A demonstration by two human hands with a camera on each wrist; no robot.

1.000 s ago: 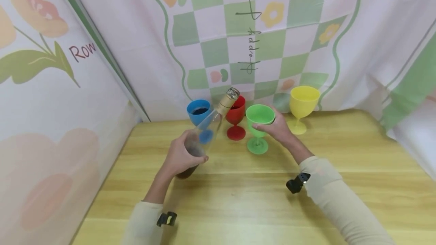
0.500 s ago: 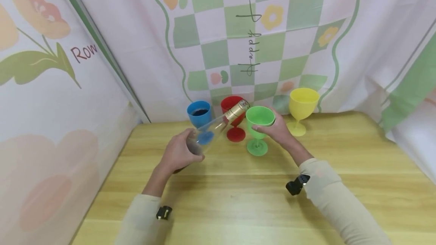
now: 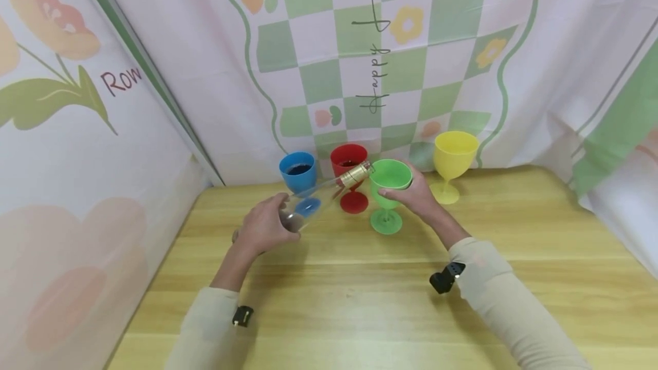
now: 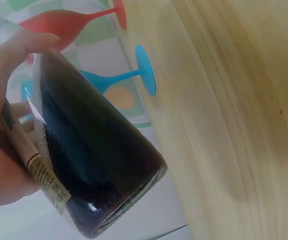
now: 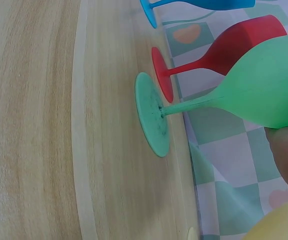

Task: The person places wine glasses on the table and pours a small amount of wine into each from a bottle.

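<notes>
My left hand [image 3: 267,225] grips a clear glass bottle [image 3: 321,194] that is tilted far over, its gold-wrapped neck pointing right. Dark liquid fills the bottle's lower part [image 4: 94,145] in the left wrist view. The mouth is at the left rim of a green goblet [image 3: 386,193]; whether they touch I cannot tell. My right hand [image 3: 414,193] holds that goblet round its bowl, and its foot [image 5: 151,115] is on or just over the table. No liquid shows inside it. Behind the bottle stand a red goblet [image 3: 353,201] and a blue goblet [image 3: 297,168], both with dark liquid inside.
A yellow goblet [image 3: 454,156] stands to the right of my right hand. The wooden table [image 3: 349,307] reaches back to a printed curtain [image 3: 319,50], and another printed cloth [image 3: 67,176] hangs along the left side.
The bottle has tipped from a steep slant to nearly level, and its mouth has come down and right to the green goblet's rim. My right hand and the goblet have hardly moved.
</notes>
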